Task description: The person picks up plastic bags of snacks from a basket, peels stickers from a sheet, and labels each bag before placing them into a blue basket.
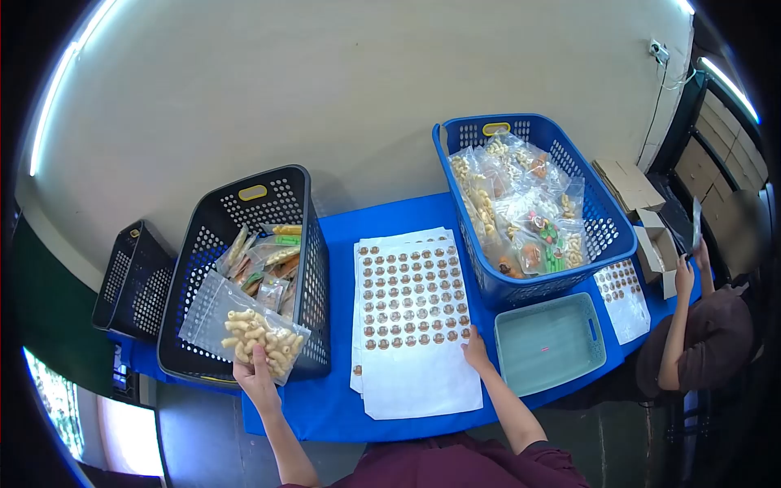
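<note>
My left hand [256, 378] grips a clear plastic bag of macaroni [264, 342], its thumb over the front. The bag is tilted, in front of the near rim of a dark basket [313, 317] that holds several filled packets [264, 260]. At the right edge of a white sticker sheet [419, 382] is my right hand [476, 351], fingers close together at the lowest row of round brown stickers [415, 286]. Its fingertips appear to pinch the sheet's edge; whether a loose sticker is between them is too small to tell. More sheets lie under this one.
A blue basket [553, 281] full of bagged snacks [521, 203] stands at the back right. In front sits a pale green tray [553, 342]. Another sticker sheet [622, 305], cardboard boxes [630, 185] and another person [704, 342] are to the right. A smaller dark basket [134, 281] stands far left.
</note>
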Demonstrator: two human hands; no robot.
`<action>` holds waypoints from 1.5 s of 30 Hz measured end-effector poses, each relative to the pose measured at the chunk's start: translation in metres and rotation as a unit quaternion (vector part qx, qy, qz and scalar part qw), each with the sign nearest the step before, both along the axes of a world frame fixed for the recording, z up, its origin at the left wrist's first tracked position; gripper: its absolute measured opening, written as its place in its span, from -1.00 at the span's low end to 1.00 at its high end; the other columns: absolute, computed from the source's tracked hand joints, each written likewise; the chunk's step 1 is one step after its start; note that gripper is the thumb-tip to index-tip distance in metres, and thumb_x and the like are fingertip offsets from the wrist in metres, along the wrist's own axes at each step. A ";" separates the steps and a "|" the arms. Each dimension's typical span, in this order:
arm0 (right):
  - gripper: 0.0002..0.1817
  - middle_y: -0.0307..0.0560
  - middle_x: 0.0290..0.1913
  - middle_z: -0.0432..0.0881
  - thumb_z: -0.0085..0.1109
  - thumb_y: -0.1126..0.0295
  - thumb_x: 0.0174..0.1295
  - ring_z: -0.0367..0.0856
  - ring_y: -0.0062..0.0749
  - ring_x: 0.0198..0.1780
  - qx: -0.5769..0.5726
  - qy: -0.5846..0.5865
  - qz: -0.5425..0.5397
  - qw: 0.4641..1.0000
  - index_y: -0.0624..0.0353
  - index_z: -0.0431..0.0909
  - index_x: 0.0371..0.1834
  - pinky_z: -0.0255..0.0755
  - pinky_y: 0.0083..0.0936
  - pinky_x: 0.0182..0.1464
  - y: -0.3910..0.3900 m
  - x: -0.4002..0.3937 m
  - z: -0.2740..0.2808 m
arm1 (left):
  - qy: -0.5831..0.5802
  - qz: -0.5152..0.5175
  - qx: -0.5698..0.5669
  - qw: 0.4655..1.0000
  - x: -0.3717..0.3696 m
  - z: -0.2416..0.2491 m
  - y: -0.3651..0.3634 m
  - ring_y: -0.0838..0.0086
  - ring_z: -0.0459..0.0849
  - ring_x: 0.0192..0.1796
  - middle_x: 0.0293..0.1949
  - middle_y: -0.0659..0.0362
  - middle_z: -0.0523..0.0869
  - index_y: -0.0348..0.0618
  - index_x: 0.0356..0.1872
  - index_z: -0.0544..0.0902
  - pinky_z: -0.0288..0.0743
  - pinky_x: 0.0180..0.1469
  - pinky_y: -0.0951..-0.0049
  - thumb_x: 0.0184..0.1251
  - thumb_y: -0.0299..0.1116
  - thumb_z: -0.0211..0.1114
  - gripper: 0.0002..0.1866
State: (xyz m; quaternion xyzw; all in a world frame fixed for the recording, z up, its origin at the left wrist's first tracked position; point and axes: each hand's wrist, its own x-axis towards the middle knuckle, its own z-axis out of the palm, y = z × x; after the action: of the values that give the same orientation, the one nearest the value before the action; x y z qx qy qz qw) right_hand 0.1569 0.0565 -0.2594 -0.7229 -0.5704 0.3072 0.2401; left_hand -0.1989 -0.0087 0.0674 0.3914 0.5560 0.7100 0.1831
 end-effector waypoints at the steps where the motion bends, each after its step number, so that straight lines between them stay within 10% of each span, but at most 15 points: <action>1: -0.42 0.31 -0.02 0.37 0.10 0.50 0.03 0.36 0.18 0.02 -0.007 0.007 0.012 1.000 0.26 0.08 0.13 0.27 -0.12 0.02 0.000 0.003 0.001 | -0.020 0.015 0.008 1.000 0.002 -0.004 0.001 0.70 0.49 -0.35 -0.33 0.20 0.58 -0.37 -0.19 0.47 0.37 -0.32 0.70 0.27 -0.39 0.11 -0.78; 33: -0.44 0.12 -0.15 0.51 0.26 0.44 -0.10 0.49 0.02 -0.09 -0.071 0.052 0.056 0.995 0.12 0.12 -0.07 0.34 -0.23 -0.04 0.023 0.019 -0.019 | 0.024 0.041 -0.016 0.999 -0.003 -0.017 0.005 0.81 0.35 -0.55 -0.49 0.34 0.55 -0.28 -0.30 0.54 0.18 -0.56 0.76 0.27 -0.31 0.13 -0.80; 45: -0.38 0.17 -0.11 0.50 0.24 0.45 -0.08 0.47 0.10 -0.08 -0.017 0.011 0.069 0.997 0.11 0.11 0.05 0.34 -0.19 -0.05 0.010 0.016 -0.002 | 0.038 0.020 -0.045 0.998 -0.008 -0.018 0.000 0.67 0.53 -0.31 -0.32 0.22 0.59 -0.33 -0.18 0.51 0.41 -0.30 0.67 0.29 -0.33 0.09 -0.76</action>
State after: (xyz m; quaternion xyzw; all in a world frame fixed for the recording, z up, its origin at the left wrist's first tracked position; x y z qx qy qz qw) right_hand 0.1726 0.0665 -0.2613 -0.6824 -0.6110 0.3404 0.2126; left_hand -0.2071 -0.0090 0.0498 0.3983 0.6015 0.6727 0.1645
